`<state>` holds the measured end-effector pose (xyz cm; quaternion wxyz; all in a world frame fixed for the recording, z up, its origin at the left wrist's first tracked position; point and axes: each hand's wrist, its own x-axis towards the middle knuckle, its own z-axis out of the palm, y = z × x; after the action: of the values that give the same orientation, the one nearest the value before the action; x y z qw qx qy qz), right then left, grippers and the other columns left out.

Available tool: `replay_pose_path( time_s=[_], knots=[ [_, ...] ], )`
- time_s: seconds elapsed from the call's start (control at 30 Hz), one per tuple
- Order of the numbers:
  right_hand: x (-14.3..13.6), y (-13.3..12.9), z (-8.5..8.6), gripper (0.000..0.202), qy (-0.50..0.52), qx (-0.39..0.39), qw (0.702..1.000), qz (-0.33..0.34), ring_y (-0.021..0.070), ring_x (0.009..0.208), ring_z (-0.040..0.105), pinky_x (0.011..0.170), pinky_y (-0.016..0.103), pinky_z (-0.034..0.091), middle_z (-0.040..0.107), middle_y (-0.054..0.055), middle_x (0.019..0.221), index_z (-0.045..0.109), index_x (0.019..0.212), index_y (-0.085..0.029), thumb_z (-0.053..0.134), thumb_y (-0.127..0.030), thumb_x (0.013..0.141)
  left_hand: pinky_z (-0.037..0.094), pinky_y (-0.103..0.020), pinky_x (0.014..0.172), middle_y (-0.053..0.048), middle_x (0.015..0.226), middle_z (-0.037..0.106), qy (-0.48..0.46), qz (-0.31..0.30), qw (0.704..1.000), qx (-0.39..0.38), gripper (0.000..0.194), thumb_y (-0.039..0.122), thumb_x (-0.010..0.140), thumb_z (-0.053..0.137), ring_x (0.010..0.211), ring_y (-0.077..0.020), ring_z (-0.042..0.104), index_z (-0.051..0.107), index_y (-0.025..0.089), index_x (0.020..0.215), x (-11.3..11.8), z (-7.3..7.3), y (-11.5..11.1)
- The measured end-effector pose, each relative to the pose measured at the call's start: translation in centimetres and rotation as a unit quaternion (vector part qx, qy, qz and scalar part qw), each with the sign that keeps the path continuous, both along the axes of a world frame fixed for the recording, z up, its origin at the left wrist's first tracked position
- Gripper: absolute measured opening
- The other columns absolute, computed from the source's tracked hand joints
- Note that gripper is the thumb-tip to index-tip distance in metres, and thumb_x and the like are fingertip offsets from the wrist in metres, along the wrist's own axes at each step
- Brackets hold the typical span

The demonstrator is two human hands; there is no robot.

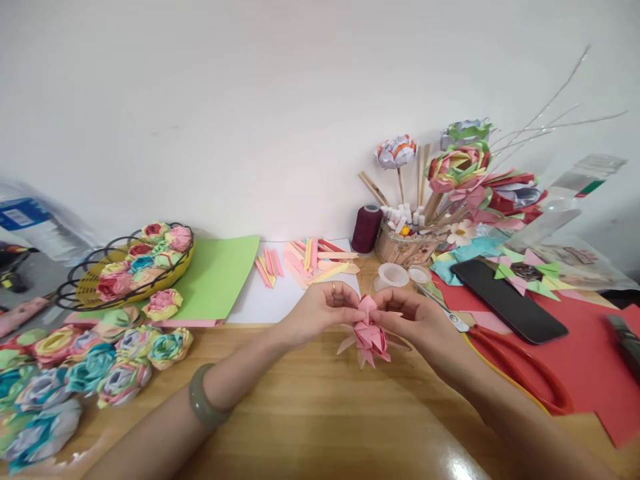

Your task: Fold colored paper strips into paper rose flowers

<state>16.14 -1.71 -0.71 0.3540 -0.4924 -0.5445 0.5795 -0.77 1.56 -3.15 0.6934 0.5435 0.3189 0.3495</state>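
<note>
A pink folded-paper flower (371,338) with pointed petals is held just above the wooden table, near the middle of the view. My left hand (323,312) pinches its upper left side between thumb and fingers. From the other side, my right hand (417,319) pinches the flower's upper right, thumb against the paper. Pale pointed petals stick out below and to both sides. Fingers hide part of the flower's far side. Behind my hands, folded paper strips (315,259) in pink, yellow and red lie on a white sheet (250,299).
Paper flowers (95,367) crowd the left, beside a yellow basket (90,280). Red-handled scissors (520,367), a black phone (510,300) and red paper (580,367) lie right. Clear tape (393,275), a thread spool (367,229) and a wooden holder (407,247) stand behind.
</note>
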Motion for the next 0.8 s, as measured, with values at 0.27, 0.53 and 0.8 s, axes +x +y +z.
replay_pose_path(
  time_s=[0.27,0.53,0.8],
  knots=[
    [-0.3,-0.1,-1.0,0.012,-0.058,0.106,0.993,-0.005,0.0088,0.048,0.050,0.044,0.020,0.039,0.056,-0.002,0.062,0.054,0.072,-0.017,0.059,-0.028,0.071,0.045,-0.024,0.066,0.000,0.071,0.059,0.045,0.021,0.997,0.054,0.018,0.021,0.063,0.069,0.068,-0.0092,0.055,0.055,0.013,0.071,0.0,0.3,-0.3],
    [0.1,-0.2,-1.0,0.013,-0.083,0.165,0.983,0.025,0.0092,0.049,0.051,0.046,0.021,0.039,0.058,-0.002,0.059,0.054,0.072,-0.018,0.053,-0.029,0.078,0.046,-0.023,0.059,0.001,0.065,0.059,0.024,0.011,1.000,-0.001,0.020,0.020,0.059,0.071,0.059,-0.0083,0.055,0.056,0.011,0.067,0.0,0.6,-0.4],
    [0.1,-0.2,-1.4,0.013,-0.160,0.277,0.947,0.000,0.0108,0.056,0.055,0.054,0.022,0.043,0.060,-0.001,0.061,0.055,0.066,-0.018,0.055,-0.025,0.078,0.045,-0.023,0.060,0.001,0.065,0.058,0.033,0.022,0.998,0.038,0.016,0.018,0.060,0.069,0.061,-0.0078,0.054,0.055,0.012,0.064,0.0,0.7,-0.5]
  ],
)
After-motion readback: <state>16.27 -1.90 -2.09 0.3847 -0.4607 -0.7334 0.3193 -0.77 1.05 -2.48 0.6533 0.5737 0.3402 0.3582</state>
